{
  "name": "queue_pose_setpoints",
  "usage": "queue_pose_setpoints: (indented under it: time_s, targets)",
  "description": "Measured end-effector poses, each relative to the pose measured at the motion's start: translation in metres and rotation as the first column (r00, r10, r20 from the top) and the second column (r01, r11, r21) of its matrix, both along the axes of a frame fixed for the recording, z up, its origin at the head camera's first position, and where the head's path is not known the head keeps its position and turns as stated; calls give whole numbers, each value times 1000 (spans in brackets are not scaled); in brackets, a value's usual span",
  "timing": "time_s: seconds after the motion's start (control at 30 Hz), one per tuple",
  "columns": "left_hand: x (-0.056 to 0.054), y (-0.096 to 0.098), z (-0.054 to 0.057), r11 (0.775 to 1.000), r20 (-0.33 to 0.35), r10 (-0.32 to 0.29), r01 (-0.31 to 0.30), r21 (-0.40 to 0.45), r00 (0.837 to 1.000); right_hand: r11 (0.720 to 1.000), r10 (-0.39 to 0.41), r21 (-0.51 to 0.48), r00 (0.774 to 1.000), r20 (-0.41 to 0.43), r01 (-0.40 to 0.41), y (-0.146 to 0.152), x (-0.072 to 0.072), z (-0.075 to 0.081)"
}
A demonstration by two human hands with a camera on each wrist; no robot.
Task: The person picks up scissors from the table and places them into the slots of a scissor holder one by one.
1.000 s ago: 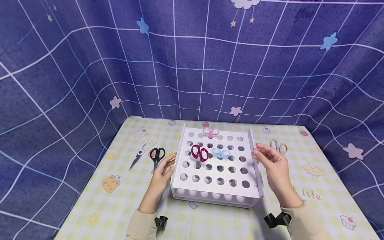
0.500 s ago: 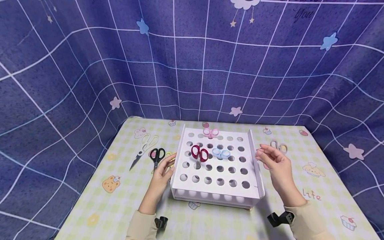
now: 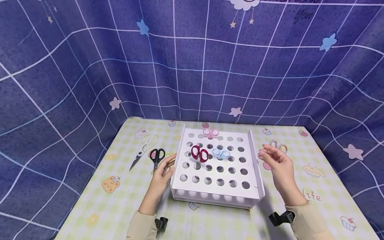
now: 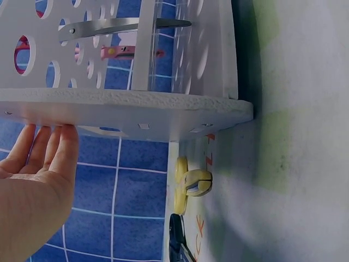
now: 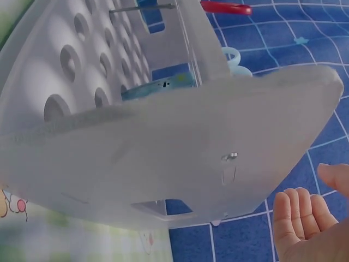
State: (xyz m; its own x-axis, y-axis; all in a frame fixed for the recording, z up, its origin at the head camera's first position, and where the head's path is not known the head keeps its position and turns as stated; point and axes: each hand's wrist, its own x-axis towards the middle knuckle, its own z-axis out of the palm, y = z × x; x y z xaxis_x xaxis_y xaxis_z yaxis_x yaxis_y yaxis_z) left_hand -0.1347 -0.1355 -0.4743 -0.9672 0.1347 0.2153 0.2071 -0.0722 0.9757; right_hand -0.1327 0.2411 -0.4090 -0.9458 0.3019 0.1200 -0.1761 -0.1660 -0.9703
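A white rack (image 3: 216, 189) with rows of round holes stands on the table between my hands. Crimson-handled scissors (image 3: 204, 155), light blue scissors (image 3: 221, 154) and pink scissors (image 3: 211, 135) stand in its holes, handles up; the left wrist view shows a metal blade (image 4: 109, 27) passing down inside. My left hand (image 3: 161, 173) touches the rack's left side panel (image 4: 125, 112), fingertips against its outer face with fingers fairly straight. My right hand (image 3: 279, 166) hovers beside the right panel (image 5: 163, 158), fingers relaxed, holding nothing, with a gap to the panel.
Left of the rack lie white-handled scissors (image 3: 145, 146), black scissors (image 3: 155, 163) and yellow scissors (image 4: 181, 188), partly hidden by my left hand. Scissors with pale grey handles (image 3: 282, 148) lie behind my right hand. A patterned curtain (image 3: 192, 83) hangs behind the checkered table (image 3: 120, 213).
My right hand has drawn away to the right from the rack's side panel. My left hand, the rack and the scissors stay where they were.
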Motion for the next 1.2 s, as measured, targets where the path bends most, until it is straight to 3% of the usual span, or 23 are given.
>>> queue_pose_setpoints:
  time_s: [0.57,1.2]
  targets:
    - [0,0,-1,1000,3,11,-11,-13,1000,989,-121,-93,992,-32,118,17,-14,-6]
    - [0,0,0,1000,16,4,-4,-5,1000,983,-138,-128,990,-30,133,23,-16,-7]
